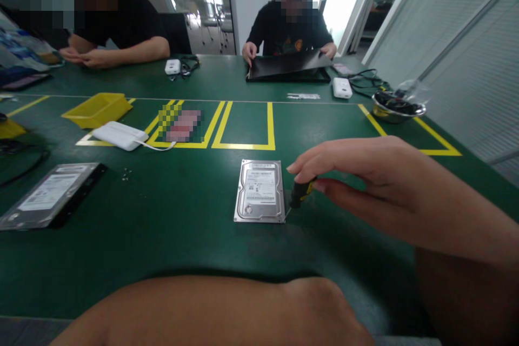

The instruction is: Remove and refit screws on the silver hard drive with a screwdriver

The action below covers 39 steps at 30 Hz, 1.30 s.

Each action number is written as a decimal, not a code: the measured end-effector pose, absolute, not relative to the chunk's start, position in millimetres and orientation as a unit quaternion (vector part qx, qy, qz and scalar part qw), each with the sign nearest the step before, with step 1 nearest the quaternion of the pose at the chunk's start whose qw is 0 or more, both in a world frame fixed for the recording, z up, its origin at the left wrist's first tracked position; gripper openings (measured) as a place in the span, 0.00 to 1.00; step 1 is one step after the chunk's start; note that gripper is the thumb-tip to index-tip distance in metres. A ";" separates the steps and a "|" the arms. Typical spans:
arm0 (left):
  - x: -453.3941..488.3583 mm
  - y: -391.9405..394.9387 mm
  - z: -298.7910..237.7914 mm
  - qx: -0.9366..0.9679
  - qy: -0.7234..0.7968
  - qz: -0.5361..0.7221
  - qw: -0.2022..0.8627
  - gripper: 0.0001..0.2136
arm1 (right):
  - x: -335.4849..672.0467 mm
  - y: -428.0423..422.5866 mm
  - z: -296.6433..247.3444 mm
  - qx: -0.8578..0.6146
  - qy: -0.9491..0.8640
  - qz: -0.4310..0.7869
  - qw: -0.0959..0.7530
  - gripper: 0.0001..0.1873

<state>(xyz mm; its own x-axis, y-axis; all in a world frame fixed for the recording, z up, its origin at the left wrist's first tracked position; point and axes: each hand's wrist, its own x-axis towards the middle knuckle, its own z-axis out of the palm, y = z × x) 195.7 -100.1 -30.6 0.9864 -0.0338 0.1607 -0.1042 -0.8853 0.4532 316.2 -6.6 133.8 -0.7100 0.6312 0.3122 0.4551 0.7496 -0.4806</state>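
Silver hard drive [259,192] lies flat, label up, near the middle of the green table [182,243], in front of the wearer. At its near right corner: the thin shaft of a dark-handled screwdriver [300,193], tilted; whether the tip sits in a screw cannot be told.

Right hand [377,184] pinches the handle between thumb and fingers, palm clear of the drive. Left forearm [203,308] crosses the near edge; the left hand [346,313] runs out of frame, finger position cannot be told.

Left of the drive, a few loose screws [127,174]; beyond them, a second hard drive [52,192], also label up. Farther back, a white device [120,135] with a cable, just beside a yellow tray [91,116]. Far right, a metal bowl [395,117] of dark items.

Across the table, two people: one with forearms resting, the other gripping a dark panel [287,67].
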 end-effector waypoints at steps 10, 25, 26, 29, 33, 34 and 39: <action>196.0 -101.6 -34.8 0.970 -0.027 0.078 0.230 0.11 | 311.9 -11.2 133.7 -0.307 -0.901 0.185 0.246 0.09; 197.3 -104.0 -38.6 0.971 -0.030 0.093 0.220 0.10 | 301.0 -16.3 128.9 -0.326 -0.894 0.141 0.273 0.07; 197.3 -104.0 -38.7 0.970 -0.029 0.095 0.220 0.10 | 301.2 -16.4 128.6 -0.326 -0.894 0.140 0.272 0.08; 196.8 -103.4 -38.8 0.971 -0.029 0.090 0.221 0.10 | 301.3 -16.7 128.1 -0.323 -0.894 0.145 0.273 0.08; 195.7 -102.4 -38.2 0.969 -0.041 0.079 0.231 0.10 | 300.2 -16.8 129.5 -0.318 -0.896 0.158 0.267 0.08; 195.4 -102.3 -37.9 0.968 -0.039 0.085 0.235 0.10 | 299.8 -16.8 130.2 -0.319 -0.896 0.161 0.264 0.09; 195.5 -101.7 -35.1 0.966 -0.035 0.089 0.239 0.11 | 299.3 -18.1 133.0 -0.330 -0.896 0.161 0.251 0.07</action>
